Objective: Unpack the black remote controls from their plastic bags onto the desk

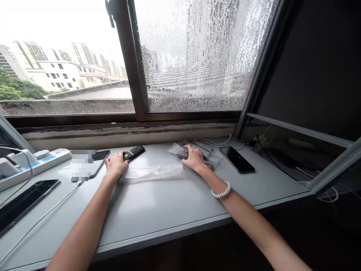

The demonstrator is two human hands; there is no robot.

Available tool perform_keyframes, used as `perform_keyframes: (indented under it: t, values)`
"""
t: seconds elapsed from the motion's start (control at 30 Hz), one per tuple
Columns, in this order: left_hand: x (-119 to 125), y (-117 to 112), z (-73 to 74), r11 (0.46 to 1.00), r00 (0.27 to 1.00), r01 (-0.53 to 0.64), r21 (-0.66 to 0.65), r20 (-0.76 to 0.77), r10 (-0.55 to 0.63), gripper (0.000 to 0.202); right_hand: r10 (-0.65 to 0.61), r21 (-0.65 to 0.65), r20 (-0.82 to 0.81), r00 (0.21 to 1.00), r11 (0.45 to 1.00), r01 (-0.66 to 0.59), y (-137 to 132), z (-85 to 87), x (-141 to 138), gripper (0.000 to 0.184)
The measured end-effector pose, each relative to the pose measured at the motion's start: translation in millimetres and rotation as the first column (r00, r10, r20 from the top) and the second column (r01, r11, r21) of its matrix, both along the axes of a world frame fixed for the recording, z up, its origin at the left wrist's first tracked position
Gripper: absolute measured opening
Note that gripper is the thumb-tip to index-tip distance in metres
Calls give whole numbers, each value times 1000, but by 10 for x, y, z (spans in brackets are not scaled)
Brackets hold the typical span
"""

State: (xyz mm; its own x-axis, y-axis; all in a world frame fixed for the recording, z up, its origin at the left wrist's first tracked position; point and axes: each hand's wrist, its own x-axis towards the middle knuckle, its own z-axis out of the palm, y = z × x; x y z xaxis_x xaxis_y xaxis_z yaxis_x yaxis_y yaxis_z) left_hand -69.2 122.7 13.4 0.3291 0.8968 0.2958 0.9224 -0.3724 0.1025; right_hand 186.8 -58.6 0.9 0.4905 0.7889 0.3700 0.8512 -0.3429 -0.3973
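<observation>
Table (158, 210): remote (135, 152) held in left hand (117, 164); bags (212, 155) under right hand (194, 158), grip unclear; film (155, 172) could be snagged by wrist.

– Any way through?
– The near middle of the desk (160, 210) is bare.
– Farther?
– Film (153, 172) lies between left hand (116, 164) and right hand (194, 158); past it, a gap parts remote (134, 152) and bags (213, 156).
– Left?
– Near-left phone (26, 201), cable (40, 219) and power strip (36, 165) crowd it.
– Right?
– Right phone (237, 160) obstructs; nearer, bare desk to the edge.
</observation>
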Motion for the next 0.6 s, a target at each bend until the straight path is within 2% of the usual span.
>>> perform_keyframes:
  t: [0.1,0.17,0.27,0.33,0.4,0.43,0.5,0.6]
  values:
    - [-28,56,-30,1000,1000,22,4,21,-22,44,45,14,-23,999,999,-45,11,0,-19,53]
    - [-42,48,-28,999,999,-15,31,40,13,44,75,33,-47,996,997,-74,16,4,-27,46]
    - [-26,-46,44,993,993,-87,85,81,81,49,154,109,-67,986,983,-146,24,27,-50,34]
    - [37,-162,121,985,989,-83,154,133,62,55,194,192,-49,980,965,-181,30,53,-75,30]
    - [154,-317,190,965,980,17,263,186,-68,59,226,272,-18,974,938,-213,33,80,-105,30]
    - [229,-410,214,939,966,97,330,197,-169,60,246,301,1,969,924,-235,33,92,-120,30]
    - [396,-616,232,860,913,278,428,161,-375,65,280,336,40,959,900,-277,32,111,-148,31]
    - [618,-932,201,733,827,462,500,56,-560,62,308,337,96,946,885,-322,28,128,-182,33]
